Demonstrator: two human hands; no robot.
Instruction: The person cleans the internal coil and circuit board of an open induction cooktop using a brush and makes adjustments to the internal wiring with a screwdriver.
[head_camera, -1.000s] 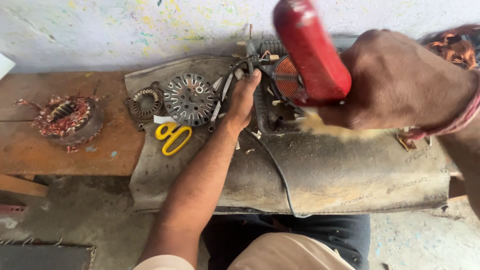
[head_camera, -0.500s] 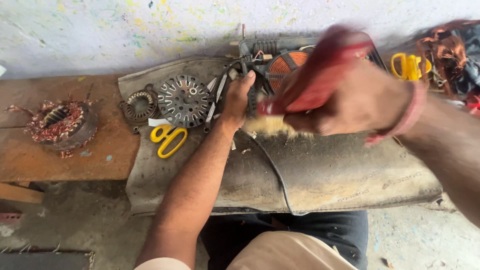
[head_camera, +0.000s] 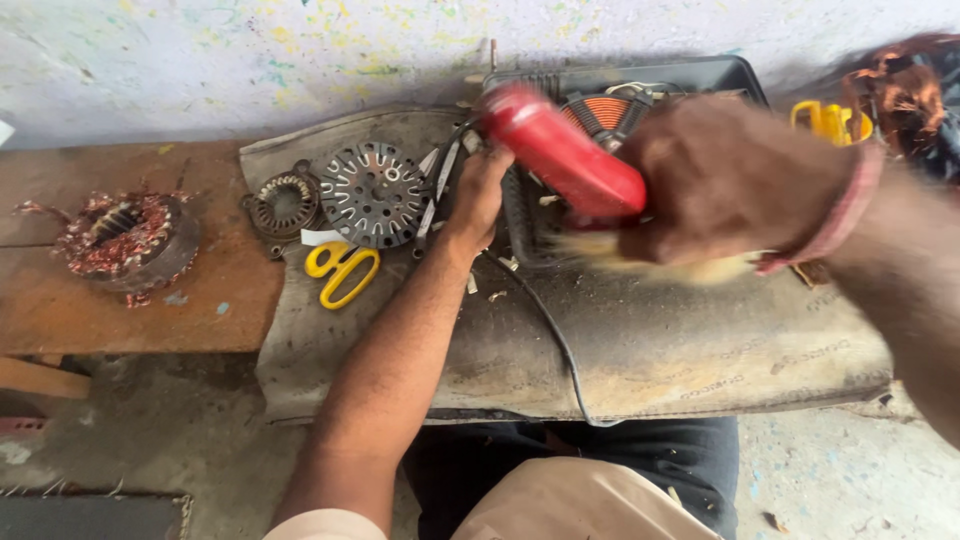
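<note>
Gripping a red-handled brush (head_camera: 563, 155) in the right hand (head_camera: 725, 180), the person holds it low over the dark tray (head_camera: 725, 72), so that the pale bristles sweep across the mat just in front of it. The fingers of this hand are closed firmly around the handle; the hand is blurred. The left hand (head_camera: 478, 195) reaches forward and rests at the left edge of the tray, probably to keep it steady, but whether its fingers are together or apart cannot be told.

Beside the left hand lie a round slotted metal disc (head_camera: 373, 193), a smaller ring part (head_camera: 285, 205) and yellow scissors (head_camera: 343, 270), all near at hand. A stator with copper winding (head_camera: 125, 235) sits well apart on the wooden bench (head_camera: 120, 320). A worn grey mat (head_camera: 650, 350) covers the bench, and behind stands a pale wall (head_camera: 250, 50) with paint stains.
</note>
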